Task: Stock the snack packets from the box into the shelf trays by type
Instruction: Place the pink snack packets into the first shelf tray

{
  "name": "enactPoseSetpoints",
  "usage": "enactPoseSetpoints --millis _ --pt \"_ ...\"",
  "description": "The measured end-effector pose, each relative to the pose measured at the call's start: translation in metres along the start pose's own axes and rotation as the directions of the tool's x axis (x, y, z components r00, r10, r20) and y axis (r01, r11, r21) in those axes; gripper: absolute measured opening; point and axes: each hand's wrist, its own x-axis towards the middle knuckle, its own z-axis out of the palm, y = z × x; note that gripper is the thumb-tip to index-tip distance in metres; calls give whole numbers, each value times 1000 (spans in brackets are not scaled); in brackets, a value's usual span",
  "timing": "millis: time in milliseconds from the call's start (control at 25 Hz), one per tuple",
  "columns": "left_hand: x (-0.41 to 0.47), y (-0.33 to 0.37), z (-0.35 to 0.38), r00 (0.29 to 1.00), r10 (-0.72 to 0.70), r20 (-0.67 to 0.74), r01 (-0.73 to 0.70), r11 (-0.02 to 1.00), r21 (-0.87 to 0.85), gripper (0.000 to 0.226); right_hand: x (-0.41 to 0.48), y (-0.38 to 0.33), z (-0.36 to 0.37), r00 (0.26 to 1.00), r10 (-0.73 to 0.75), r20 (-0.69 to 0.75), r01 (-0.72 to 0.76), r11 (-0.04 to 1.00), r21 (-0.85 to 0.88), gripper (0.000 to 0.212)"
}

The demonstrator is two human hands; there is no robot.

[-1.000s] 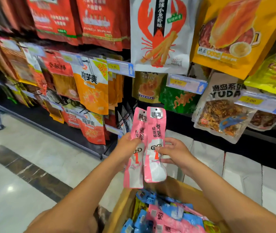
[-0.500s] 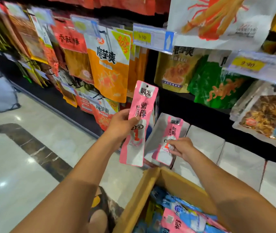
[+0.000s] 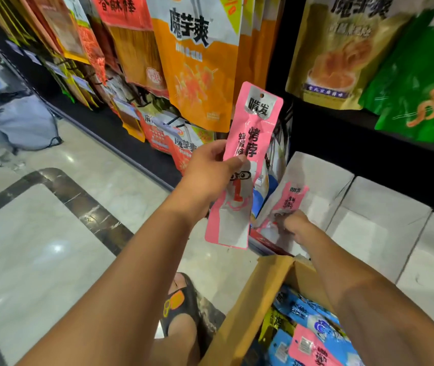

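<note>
Pinching the lower pink packet (image 3: pixel 288 202), my right hand (image 3: pixel 294 227) should seat it upright in the centre-right white tray (image 3: pixel 324 178); my left hand (image 3: pixel 208 178) grips the spare pink packet (image 3: pixel 250 143).

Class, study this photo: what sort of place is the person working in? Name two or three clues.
Most likely a shop's snack aisle: rows of hanging snack bags, white shelf trays below them, and an open cardboard box of packets.

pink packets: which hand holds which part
The left hand pinches the upright pink packet mid-length, at its left edge; right hand grips the second pink packet by its lower end.
</note>
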Motion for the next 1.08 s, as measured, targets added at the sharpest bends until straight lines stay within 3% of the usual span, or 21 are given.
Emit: enactPoseSetpoints --millis 120,200,280,440,560,680,760,880,1000,1080 --pt "0 0 -2 1000 0 -8 0 1000 13 17 9 15 10 989 -72 -133 11 911 -412 38" --pt "0 -1 -2 1000 -1 -12 1 999 33 16 22 22 18 998 -47 -48 10 806 -592 51" --pt "0 -2 -3 1000 -1 -12 2 999 41 16 12 14 18 995 -55 83 97 719 -689 51" --pt "1 -2 -1 1000 5 -1 -5 999 41 18 -9 7 18 980 -157 124 196 639 -744 44" --pt "2 -3 1 1000 13 -2 -13 999 47 20 24 27 19 988 -120 98 151 610 -778 72" --pt "2 -4 2 1000 12 1 -12 998 54 18 2 13 17 982 -87 169 187 607 -772 62" --pt "3 -5 3 1000 8 6 -9 998 60 19 -13 2 16 961 -140 239 275 598 -753 58" --pt "3 -5 7 1000 6 25 -8 998 59 20 -14 9 1 954 -201 223 300 633 -714 87" --pt "-3 -4 16 999 9 49 -11 999 45 18 -47 15 -30 930 -301 213 363 649 -669 52" --pt "-5 -4 20 998 15 66 -17 999 31 17 -87 10 -54 891 -424 163 429 669 -607 42"
